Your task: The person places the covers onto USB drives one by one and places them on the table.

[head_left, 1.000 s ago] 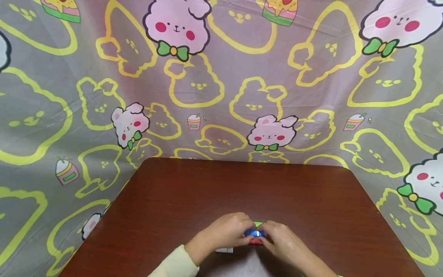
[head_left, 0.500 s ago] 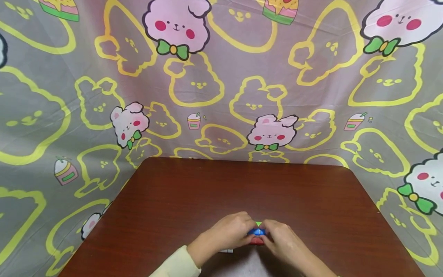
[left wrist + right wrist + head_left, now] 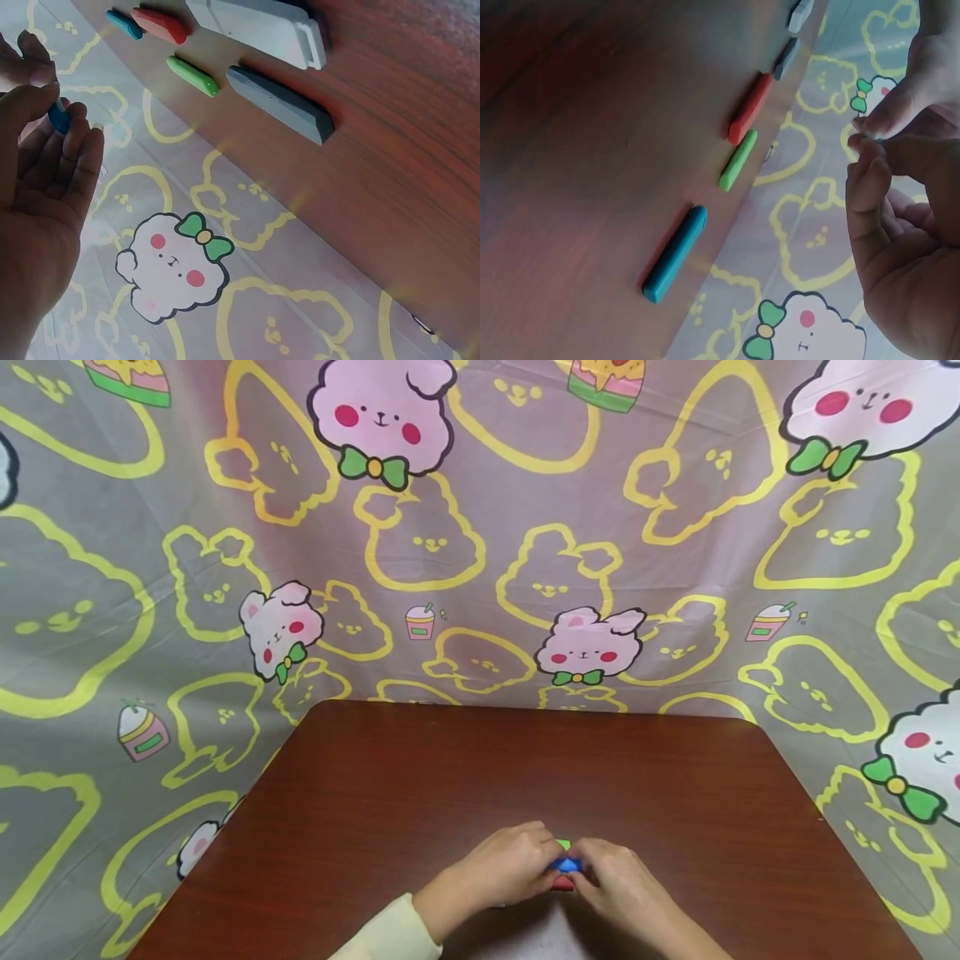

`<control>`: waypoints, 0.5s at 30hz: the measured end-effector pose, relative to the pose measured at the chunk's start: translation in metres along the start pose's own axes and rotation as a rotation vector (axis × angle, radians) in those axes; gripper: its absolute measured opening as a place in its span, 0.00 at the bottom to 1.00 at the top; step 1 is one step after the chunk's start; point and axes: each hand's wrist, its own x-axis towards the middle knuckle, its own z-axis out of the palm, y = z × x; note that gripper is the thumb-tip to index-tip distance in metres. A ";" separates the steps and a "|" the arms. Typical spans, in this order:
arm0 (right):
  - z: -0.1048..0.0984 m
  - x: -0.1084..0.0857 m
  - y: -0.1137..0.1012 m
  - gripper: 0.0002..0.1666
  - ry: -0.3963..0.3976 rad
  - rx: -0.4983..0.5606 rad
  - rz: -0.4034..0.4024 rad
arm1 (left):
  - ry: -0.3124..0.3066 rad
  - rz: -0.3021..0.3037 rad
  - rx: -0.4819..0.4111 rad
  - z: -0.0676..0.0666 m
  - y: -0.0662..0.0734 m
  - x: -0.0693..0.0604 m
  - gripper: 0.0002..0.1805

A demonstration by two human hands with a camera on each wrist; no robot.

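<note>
Both hands meet near the table's front, pinching a small blue piece (image 3: 570,865) between their fingertips. Its kind cannot be told. The left hand (image 3: 504,864) grips it from the left; the right hand (image 3: 624,881) grips it from the right. In the left wrist view, the dark blue end (image 3: 59,118) shows below the left thumb. Fingers hide most of the piece in the right wrist view. Beyond the hands, a red stick (image 3: 750,109), a light green stick (image 3: 738,160) and a teal stick (image 3: 675,255) lie apart on the table.
A white oblong thing (image 3: 259,28) and a dark grey bar (image 3: 281,103) lie on the brown table (image 3: 480,768) beside the sticks. A cartoon-patterned cloth (image 3: 480,560) hangs behind the table and at its sides.
Both hands keep the blue piece pinched and shift slightly to the right with it. The left hand now covers more of the white thing beneath it.
</note>
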 end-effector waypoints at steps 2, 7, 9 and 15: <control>-0.003 -0.002 0.002 0.16 -0.043 0.025 0.025 | -0.011 -0.004 -0.024 0.001 0.000 -0.001 0.09; -0.017 -0.010 0.013 0.16 -0.173 0.031 0.123 | -0.032 -0.034 -0.048 0.002 -0.007 -0.011 0.16; -0.022 -0.015 0.019 0.16 -0.208 0.006 0.163 | -0.038 -0.056 -0.034 0.000 -0.013 -0.017 0.19; -0.034 -0.031 0.033 0.15 -0.293 -0.040 0.251 | -0.036 -0.106 -0.027 -0.002 -0.032 -0.037 0.19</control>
